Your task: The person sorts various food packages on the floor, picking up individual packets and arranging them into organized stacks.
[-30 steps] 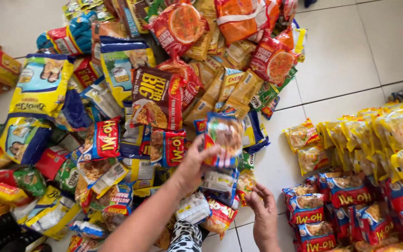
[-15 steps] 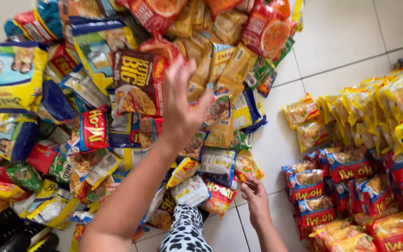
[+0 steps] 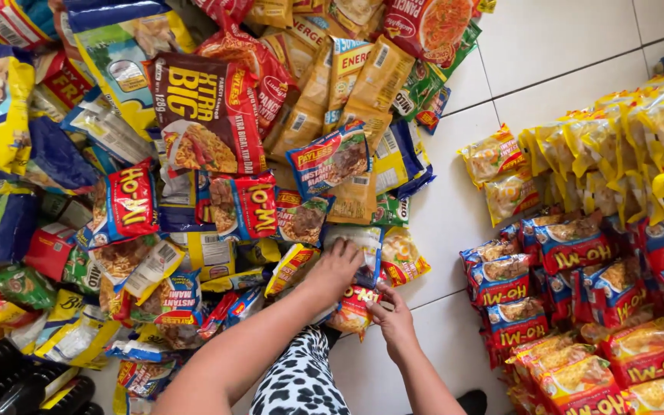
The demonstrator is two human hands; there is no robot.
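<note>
Left hand (image 3: 337, 269) lies flat, fingers spread, on a clear noodle packet (image 3: 359, 247) at pile's near edge. Right hand (image 3: 391, 317) pinches orange packet (image 3: 353, 307) just below it, on tiled floor (image 3: 455, 207).

A floor (image 3: 570, 46) of pale square tiles with dark grout lines carries everything. From nine to twelve o'clock a loose heap of snack and noodle packets (image 3: 217, 154) covers it, the packets overlapping at all angles. At three o'clock yellow packets (image 3: 616, 146) lie in overlapping rows; below them, toward four and five o'clock, red packets (image 3: 570, 261) lie in rows too, touching the yellow ones. A bare strip of tile runs between heap and rows. At seven o'clock dark bottles (image 3: 9, 384) lie by the heap's edge.
</note>
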